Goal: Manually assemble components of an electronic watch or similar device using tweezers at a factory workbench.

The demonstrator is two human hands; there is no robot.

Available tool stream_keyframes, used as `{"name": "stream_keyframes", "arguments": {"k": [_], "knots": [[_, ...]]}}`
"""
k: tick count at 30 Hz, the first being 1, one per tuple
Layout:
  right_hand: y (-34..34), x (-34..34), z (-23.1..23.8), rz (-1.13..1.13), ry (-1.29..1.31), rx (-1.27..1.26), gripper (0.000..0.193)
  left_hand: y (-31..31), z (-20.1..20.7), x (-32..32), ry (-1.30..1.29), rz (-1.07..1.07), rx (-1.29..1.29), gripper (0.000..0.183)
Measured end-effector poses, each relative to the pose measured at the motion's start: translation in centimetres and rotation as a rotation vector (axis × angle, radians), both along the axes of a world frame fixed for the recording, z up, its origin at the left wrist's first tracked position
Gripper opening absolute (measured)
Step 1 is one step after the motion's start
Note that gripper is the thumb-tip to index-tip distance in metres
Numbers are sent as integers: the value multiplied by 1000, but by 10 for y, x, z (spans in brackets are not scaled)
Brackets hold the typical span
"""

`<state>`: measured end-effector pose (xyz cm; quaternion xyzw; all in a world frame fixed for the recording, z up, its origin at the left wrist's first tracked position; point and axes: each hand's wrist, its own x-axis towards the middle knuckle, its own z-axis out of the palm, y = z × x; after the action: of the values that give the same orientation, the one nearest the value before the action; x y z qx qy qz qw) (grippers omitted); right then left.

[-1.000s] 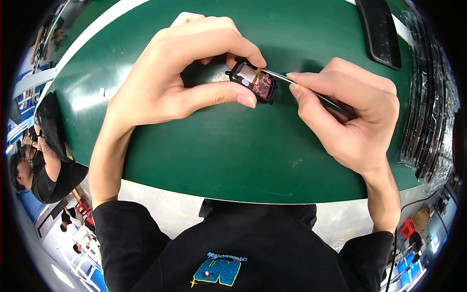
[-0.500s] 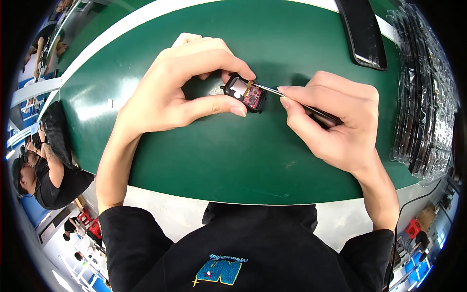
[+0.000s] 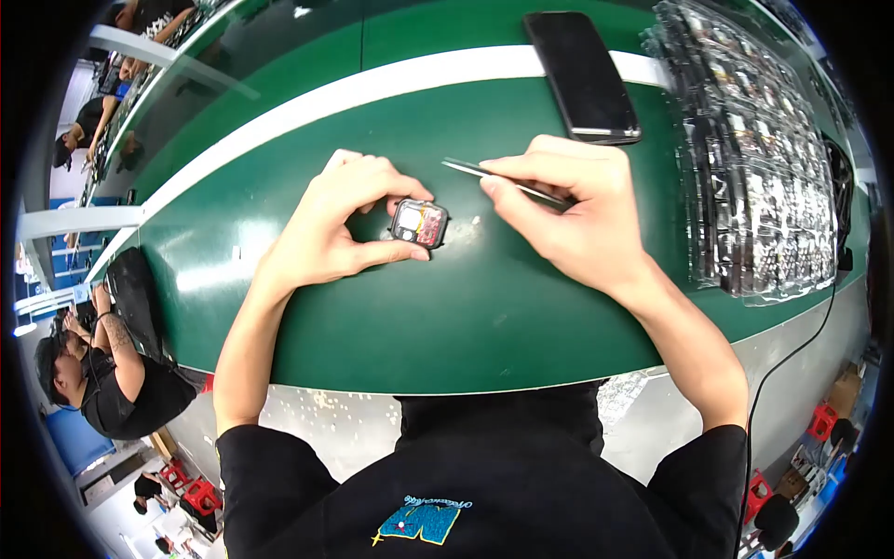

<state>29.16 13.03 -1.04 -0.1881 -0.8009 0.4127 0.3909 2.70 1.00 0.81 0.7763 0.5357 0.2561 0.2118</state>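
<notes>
Between the thumb and fingers of my left hand [image 3: 326, 228] is a small black smartwatch case [image 3: 406, 235], held at its edges just over the table. The case lies open, with a silvery block on its left side, a red circuit board on its right and a thin orange strip between them. My right hand [image 3: 577, 205] pinches a pair of slim metal tweezers [image 3: 463, 169]. Their tip points left, up and to the right of the case, apart from it.
The green table [image 3: 447, 335] has a white strip across its far part. A black phone-like slab [image 3: 582, 79] lies at the back right. Beside it stands a stack of clear plastic trays [image 3: 759, 168]. At left sits a person [image 3: 130, 382]; a black cable [image 3: 792, 345] hangs at right.
The tweezers' tip has come off the watch case, and my right hand has drawn away from it. The whole view has shifted, so the phone-like slab and trays appear further left.
</notes>
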Motion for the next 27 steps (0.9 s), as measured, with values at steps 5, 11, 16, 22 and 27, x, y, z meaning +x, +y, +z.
{"name": "stream_keyframes", "arguments": {"k": [5,11,16,22,27], "knots": [[1,-1,-7,6,45,-108,14,-2,3,0,-258,206,-131,53],[4,-1,-7,38,62,-164,15,62,60,33,-457,66,-20,50],[6,-1,-9,55,15,-165,16,149,122,141,-342,-208,46,47],[7,-2,-12,48,3,-103,15,258,124,233,-110,-464,44,47],[0,-1,-7,44,-28,-159,18,291,117,260,68,-609,96,52]]}}
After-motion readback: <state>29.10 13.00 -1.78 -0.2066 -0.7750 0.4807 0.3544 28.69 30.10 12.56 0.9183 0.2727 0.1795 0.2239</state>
